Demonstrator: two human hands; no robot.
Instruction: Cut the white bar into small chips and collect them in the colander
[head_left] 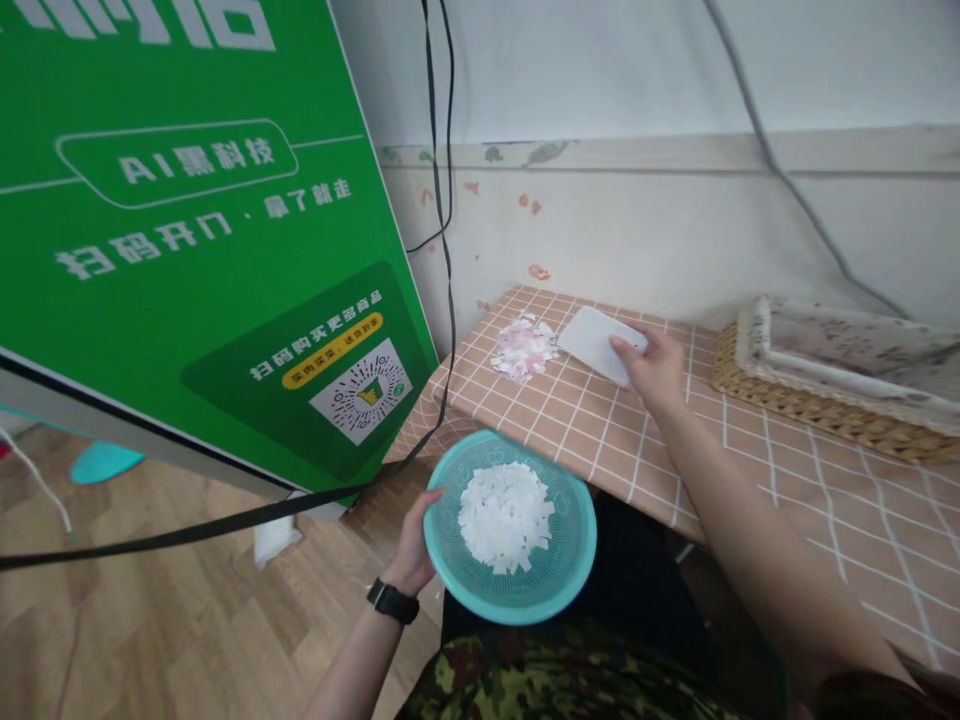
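Observation:
My left hand (416, 540) grips the rim of a turquoise plastic basket (566, 575), held just below the table edge. A heap of small white paper scraps (504, 515) lies in the basket. Over the table, my right hand (654, 368) is closed on the right end of a flat white scraper-like sheet (598, 340), thumb on top. Just left of the sheet, a pile of white and pink paper scraps (525, 346) rests on the checked tablecloth (574, 420). Whether the sheet touches the pile I cannot tell.
A lined wicker basket (810, 405) stands on the table at the right, against the wall. To the left rises a green printed cabinet (225, 330). A black strap (360, 490) hangs down and crosses in front of it. Grey cable (795, 190) runs along the wall.

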